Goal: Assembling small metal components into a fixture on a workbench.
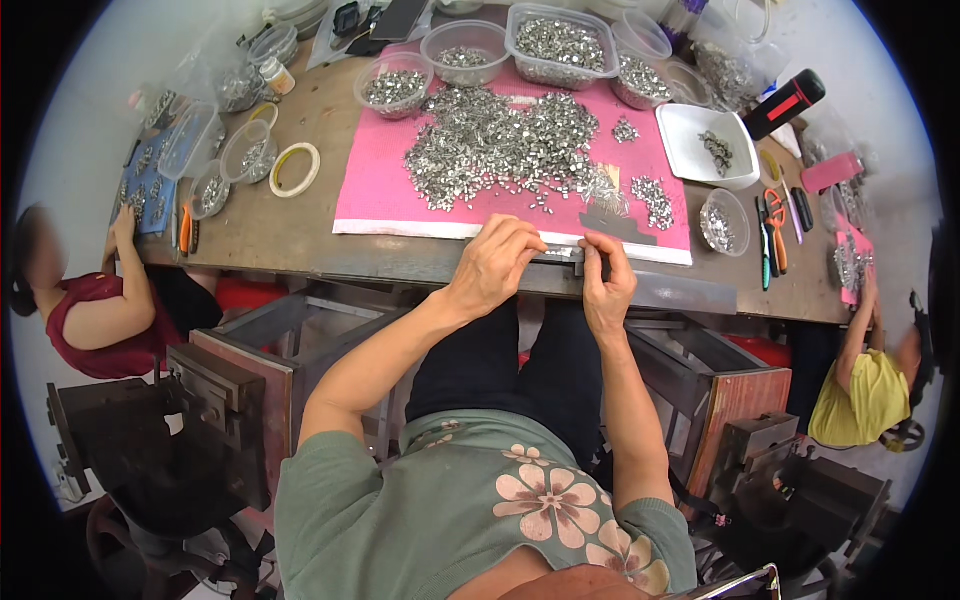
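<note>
Your worktop [290,225] is a long wooden bench; you sit at the middle of its near edge. A pink mat [375,190] covers its centre, reaching from the far edge almost to the near edge.

On the mat's far half lies a large heap of small silver metal parts [495,145], loose and bright, too many to count. Two smaller clusters of the same parts lie toward the mat's right edge.

Along the far edge of the worktop stand four clear containers of parts that can be counted with confidence: two round bowls [395,85], one rectangular tub [560,45] and one further round tub to its right. A white square tray [690,150] with a few parts sits beyond the mat's right edge, and one small clear cup [725,222] stands nearer you.

A ring of tape [296,168] lies left of the mat. One pair of orange-handled scissors [776,225] lies near the right end.

At the near edge, a narrow dark metal strip [560,258] lies level along the worktop rim, slim and straight. Your left hand [495,262] is curled over its left part, fingers closed on it. Your right hand [605,280] pinches its right end between thumb and fingertips.

Two other people sit at the worktop, one at each end.
</note>
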A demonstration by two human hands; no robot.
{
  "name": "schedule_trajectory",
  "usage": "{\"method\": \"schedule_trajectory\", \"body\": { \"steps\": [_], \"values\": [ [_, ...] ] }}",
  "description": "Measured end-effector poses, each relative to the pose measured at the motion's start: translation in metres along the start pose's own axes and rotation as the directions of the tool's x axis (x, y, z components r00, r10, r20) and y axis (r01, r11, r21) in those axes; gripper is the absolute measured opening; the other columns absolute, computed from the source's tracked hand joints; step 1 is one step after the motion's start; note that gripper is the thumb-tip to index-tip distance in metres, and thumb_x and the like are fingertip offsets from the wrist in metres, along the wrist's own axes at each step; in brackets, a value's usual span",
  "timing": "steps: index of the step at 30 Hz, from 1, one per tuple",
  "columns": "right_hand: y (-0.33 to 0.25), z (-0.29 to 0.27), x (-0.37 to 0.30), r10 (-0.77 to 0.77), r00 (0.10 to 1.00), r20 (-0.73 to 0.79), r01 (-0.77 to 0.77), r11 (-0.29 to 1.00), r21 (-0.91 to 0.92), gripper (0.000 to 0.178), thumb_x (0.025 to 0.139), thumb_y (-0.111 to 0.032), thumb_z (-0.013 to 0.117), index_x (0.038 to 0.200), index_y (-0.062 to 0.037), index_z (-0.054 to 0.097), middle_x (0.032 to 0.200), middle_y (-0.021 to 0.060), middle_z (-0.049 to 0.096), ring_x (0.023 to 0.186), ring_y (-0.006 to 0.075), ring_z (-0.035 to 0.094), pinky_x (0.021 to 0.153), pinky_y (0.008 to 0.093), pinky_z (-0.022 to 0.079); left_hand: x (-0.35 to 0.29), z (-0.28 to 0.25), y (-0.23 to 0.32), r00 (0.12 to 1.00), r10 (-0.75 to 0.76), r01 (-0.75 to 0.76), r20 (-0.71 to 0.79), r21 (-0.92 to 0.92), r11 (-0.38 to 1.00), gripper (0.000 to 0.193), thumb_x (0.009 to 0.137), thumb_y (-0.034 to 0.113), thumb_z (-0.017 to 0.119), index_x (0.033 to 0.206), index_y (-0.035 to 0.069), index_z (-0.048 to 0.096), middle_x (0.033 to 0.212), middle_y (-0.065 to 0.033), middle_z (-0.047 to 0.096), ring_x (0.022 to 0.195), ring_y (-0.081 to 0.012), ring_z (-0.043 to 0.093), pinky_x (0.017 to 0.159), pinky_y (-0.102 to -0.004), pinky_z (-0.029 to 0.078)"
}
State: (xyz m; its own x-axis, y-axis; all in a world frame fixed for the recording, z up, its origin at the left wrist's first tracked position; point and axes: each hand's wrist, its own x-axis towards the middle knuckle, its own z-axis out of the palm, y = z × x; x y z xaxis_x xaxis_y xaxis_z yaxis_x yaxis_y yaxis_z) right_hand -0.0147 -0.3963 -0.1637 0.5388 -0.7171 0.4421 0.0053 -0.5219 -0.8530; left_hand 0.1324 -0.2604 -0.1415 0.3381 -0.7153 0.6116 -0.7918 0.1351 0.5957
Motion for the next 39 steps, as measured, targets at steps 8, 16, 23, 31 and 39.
{"method": "schedule_trajectory", "body": {
  "steps": [8, 16, 23, 31, 39],
  "values": [
    [-0.003, -0.001, 0.002, -0.016, 1.000, 0.004, 0.016, 1.000, -0.013, 0.014, 0.095, 0.004, 0.060, 0.106, -0.0006, 0.068, 0.093, 0.0080, 0.069, 0.082, 0.0161, 0.066, 0.074, 0.0284, 0.051, 0.000, 0.001, 0.005, 0.999, -0.032, 0.032, -0.002, 0.041, 0.999, 0.016, 0.084, -0.002, 0.070, 0.100, 0.000, 0.067, 0.098, -0.0132, 0.067, 0.094, -0.0338, 0.061, 0.082, -0.0417, 0.050],
    [-0.003, -0.003, 0.007, -0.064, 0.998, 0.007, 0.064, 0.997, -0.031, 0.014, 0.094, 0.004, 0.061, 0.105, -0.0005, 0.069, 0.091, 0.0084, 0.068, 0.080, 0.0174, 0.065, 0.074, 0.0288, 0.051, 0.005, -0.006, 0.000, 0.981, -0.173, 0.174, 0.083, 0.005, 0.985, 0.015, 0.085, 0.002, 0.071, 0.099, 0.000, 0.067, 0.096, -0.0131, 0.066, 0.092, -0.0312, 0.062, 0.068, -0.0391, 0.054],
    [-0.025, 0.010, 0.066, -0.131, 0.950, 0.282, 0.166, 0.981, -0.104, 0.012, 0.090, -0.001, 0.066, 0.101, -0.0011, 0.069, 0.095, 0.0133, 0.068, 0.087, 0.0278, 0.067, 0.078, 0.0360, 0.053, 0.002, -0.009, 0.006, 0.990, -0.141, 0.141, 0.026, -0.021, 0.990, 0.013, 0.081, -0.001, 0.072, 0.092, 0.002, 0.067, 0.089, -0.0108, 0.060, 0.087, -0.0298, 0.058, 0.076, -0.0386, 0.047],
    [-0.019, 0.105, 0.139, -0.263, 0.760, 0.594, 0.464, 0.859, -0.214, 0.014, 0.086, -0.012, 0.067, 0.094, -0.0038, 0.073, 0.093, 0.0163, 0.065, 0.097, 0.0370, 0.061, 0.086, 0.0463, 0.050, -0.002, -0.007, 0.001, 0.997, -0.076, 0.077, 0.011, -0.090, 0.993, 0.010, 0.082, -0.001, 0.072, 0.089, 0.001, 0.066, 0.090, -0.0116, 0.064, 0.090, -0.0316, 0.058, 0.080, -0.0398, 0.047],
    [-0.005, 0.120, 0.142, -0.363, 0.775, 0.518, 0.522, 0.830, -0.199, 0.009, 0.086, -0.008, 0.065, 0.084, -0.0019, 0.071, 0.090, 0.0177, 0.066, 0.092, 0.0366, 0.062, 0.084, 0.0470, 0.049, 0.006, -0.018, -0.002, 0.989, -0.129, 0.135, 0.071, -0.082, 0.987, 0.012, 0.083, -0.001, 0.070, 0.093, 0.001, 0.066, 0.093, -0.0121, 0.062, 0.088, -0.0314, 0.060, 0.073, -0.0390, 0.049]
  ]
}}
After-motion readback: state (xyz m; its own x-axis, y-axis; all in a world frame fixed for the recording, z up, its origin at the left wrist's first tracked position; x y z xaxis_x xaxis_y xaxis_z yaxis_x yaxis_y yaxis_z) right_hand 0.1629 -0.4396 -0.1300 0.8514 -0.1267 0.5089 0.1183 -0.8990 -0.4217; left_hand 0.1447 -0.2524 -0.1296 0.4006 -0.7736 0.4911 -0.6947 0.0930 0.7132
